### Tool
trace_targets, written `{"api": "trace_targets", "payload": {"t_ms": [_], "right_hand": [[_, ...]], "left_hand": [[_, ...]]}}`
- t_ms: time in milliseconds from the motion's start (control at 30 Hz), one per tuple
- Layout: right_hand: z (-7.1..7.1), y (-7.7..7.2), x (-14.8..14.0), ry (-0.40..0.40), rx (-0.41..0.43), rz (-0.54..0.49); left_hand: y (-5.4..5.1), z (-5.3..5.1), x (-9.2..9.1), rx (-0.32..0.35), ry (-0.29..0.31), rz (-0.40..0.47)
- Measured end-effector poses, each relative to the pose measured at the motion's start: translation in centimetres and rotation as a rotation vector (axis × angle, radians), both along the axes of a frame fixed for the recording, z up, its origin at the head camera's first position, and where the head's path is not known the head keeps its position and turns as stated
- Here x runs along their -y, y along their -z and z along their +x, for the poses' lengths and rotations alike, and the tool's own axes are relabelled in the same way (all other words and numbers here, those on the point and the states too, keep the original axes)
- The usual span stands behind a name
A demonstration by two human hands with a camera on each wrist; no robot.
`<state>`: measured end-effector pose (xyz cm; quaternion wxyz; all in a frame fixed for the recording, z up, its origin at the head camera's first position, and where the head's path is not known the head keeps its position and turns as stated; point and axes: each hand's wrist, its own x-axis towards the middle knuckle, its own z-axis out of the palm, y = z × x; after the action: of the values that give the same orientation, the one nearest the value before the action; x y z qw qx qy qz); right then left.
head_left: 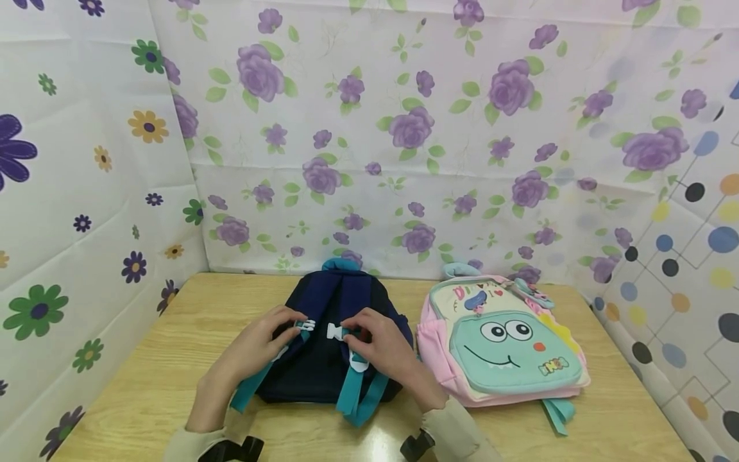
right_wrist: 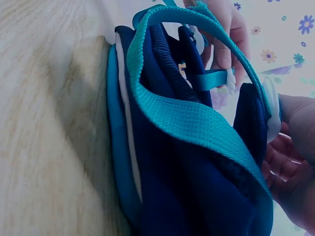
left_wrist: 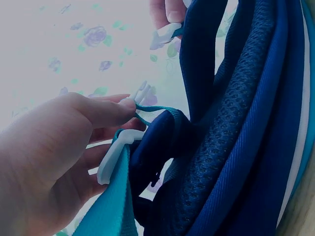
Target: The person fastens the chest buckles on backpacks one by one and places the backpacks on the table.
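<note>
A: Where is the dark bag, and why does it lie so?

B: It is on the table, below the left hand and the right hand. Its strap side is turned up, I think because in this way both hands can reach the buckle parts.

A: How are the fingers?

B: On the left, thumb and forefinger pinch the left clip near its strap. On the right, thumb and forefinger pinch the right clip in a similar manner. The 2 white clips are apart, with a gap between them, and their free ends face each other.

A: Why such a hold?

B: It is only my judgement: fingertips at the outer ends leave the inner ends mostly uncovered, and help to hold the 2 parts in line. Which of them is the socket, I cannot tell surely.

A: And the teal straps?

B: Their loose ends hang at the near side, well away from the gap.

A: What else is on the surface?

B: The pink bag lies just beside, to the right, with its cartoon face up; perhaps it is put there to leave working space. The surface is pale, with wood grain.

A: And the room?

B: The back sheet has purple roses, the left sheet has flowers of several colours, and the right sheet has dots and thin lines.
</note>
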<state>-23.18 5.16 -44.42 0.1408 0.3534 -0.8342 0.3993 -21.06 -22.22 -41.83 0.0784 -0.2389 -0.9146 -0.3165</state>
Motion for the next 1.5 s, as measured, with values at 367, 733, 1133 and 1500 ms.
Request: {"api": "trace_targets", "payload": {"t_ms": [367, 733, 1133, 1500], "right_hand": [[0.0, -1.3, -1.0, 0.051, -0.006, 0.019], [0.0, -1.3, -1.2, 0.066, 0.009, 0.044], [-0.1, -1.3, -1.2, 0.052, 0.037, 0.045], [-0.2, -1.0, -1.2, 0.055, 0.032, 0.045]], "left_hand": [[0.0, 0.0, -0.7, -0.111, 0.005, 0.015], [0.3, 0.0, -2.1, -0.232, 0.065, 0.036], [0.8, -0.3, -2.7, -0.235, 0.085, 0.059], [1.1, -0.3, -2.9, -0.268, 0.090, 0.052]]}}
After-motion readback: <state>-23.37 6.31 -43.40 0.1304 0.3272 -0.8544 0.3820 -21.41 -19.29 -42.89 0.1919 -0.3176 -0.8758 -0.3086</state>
